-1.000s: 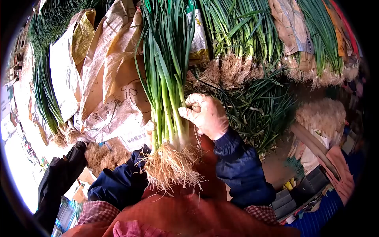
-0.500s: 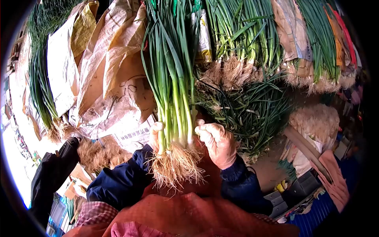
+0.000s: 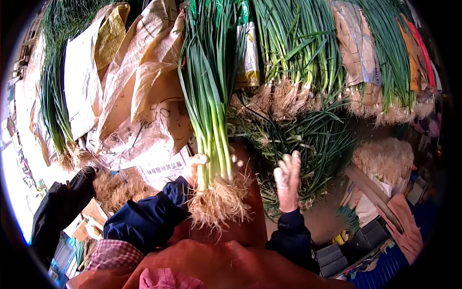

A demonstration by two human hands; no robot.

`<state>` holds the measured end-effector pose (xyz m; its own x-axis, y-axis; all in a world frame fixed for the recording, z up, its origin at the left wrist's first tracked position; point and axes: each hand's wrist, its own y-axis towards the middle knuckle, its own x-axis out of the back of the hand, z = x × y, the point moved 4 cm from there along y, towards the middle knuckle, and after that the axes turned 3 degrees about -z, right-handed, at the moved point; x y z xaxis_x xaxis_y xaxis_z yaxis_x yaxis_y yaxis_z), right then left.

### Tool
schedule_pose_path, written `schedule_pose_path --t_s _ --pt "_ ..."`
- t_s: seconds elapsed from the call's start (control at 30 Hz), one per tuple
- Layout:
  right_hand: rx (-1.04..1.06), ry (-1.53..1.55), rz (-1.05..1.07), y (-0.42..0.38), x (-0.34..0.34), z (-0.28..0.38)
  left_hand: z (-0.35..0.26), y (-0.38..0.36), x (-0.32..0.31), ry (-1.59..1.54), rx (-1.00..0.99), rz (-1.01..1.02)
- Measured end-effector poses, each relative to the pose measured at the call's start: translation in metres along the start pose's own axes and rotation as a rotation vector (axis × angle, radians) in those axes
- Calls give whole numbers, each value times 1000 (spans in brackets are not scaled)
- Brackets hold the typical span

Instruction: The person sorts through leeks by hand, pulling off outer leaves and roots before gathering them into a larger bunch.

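Note:
My left hand (image 3: 196, 166) is wrapped round a bunch of green onions (image 3: 214, 139), near the white stem ends just above the roots; its fingertips show on the far side of the stems. Long green leaves stretch away from me, and the tangled pale roots (image 3: 219, 204) hang toward my body. To the right of the bunch, apart from it, my right hand (image 3: 288, 178) is raised with its fingers stretched out and nothing in it. Behind that hand lies a heap of loose green leaves (image 3: 313, 144).
More green onions (image 3: 298, 53) lie in a row at the back right, roots toward me. Tan woven sacks (image 3: 139, 86) cover the left. A co-worker's dark sleeve (image 3: 62, 207) reaches in at the far left. A root pile (image 3: 385, 159) and wooden handle (image 3: 368, 188) are at the right.
My right hand has let go of the bunch, moved to the right and opened. The bunch has shifted slightly right in view, still in my left hand.

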<state>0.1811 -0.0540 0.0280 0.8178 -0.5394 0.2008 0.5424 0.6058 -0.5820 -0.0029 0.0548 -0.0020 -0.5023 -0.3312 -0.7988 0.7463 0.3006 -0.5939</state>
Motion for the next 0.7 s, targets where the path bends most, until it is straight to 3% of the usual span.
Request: schedule_pose_path --t_s 0.03,0.07,0.17,0.23,0.3,0.37,0.4,0.43,0.53,0.6,0.63,0.67,0.7 --pt "-51 83 163 -11 -29 9 3 3 9 73 49 1" --pt "106 -99 230 -20 -57 -13 7 8 37 45 61 -24" --pt "-639 906 550 -45 -105 -112 8 9 47 -118 111 71" --pt "-775 949 597 -43 -102 -114 11 2 72 -68 154 24" --pt "-902 989 619 -42 -89 -111 3 -8 17 -16 191 -43" --pt "-1024 1014 662 -35 -81 -106 3 -15 99 189 165 -173" --pt "-346 543 650 -27 -69 -76 -4 -22 109 260 181 -182" --pt "-446 627 762 -16 -73 -50 -11 -33 119 343 203 -181" --pt "-338 772 830 9 -126 -27 -36 -78 142 614 300 -178" --pt "-500 885 584 59 -177 -148 -43 -114 116 768 388 -166" --pt "-681 784 611 60 -163 -56 -43 -130 93 842 432 -149" --pt "-542 1067 695 85 -179 -67 -43 -147 71 916 475 -130" --pt "-553 1137 602 98 -175 -54 -41 -167 72 1148 480 -57"
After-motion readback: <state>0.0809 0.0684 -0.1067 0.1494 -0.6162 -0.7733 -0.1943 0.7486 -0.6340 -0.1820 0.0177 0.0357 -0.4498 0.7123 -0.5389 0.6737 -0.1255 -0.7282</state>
